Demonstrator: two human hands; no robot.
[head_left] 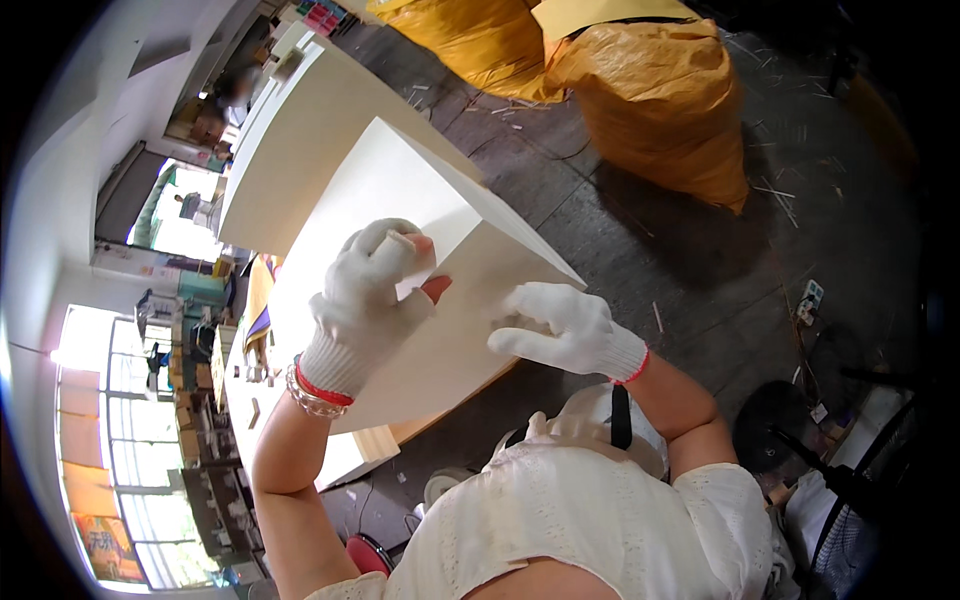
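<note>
A large white open box [430, 345] of smooth panels stands tilted across the middle, its hollow inside facing up and away. My left hand [365, 285], in a white knit glove with thumb and forefinger tips bare, grips its upper edge; the thumb lies on the near face and the curled forefinger on the inner side. Over the right part of that near face is my right hand [560, 325], gloved in white with a red-trimmed cuff. Its fingers reach out with the thumb apart, and it holds nothing. The fingertips are blurred; whether they touch the panel I cannot tell.
Behind the box lies another big white piece [310, 130]. Bulging orange sacks [650, 110] sit on the dark floor [680, 270], which is strewn with thin scraps. A fan [850, 520] stands at the lower right. Shelves and bright windows [140, 430] line the left.
</note>
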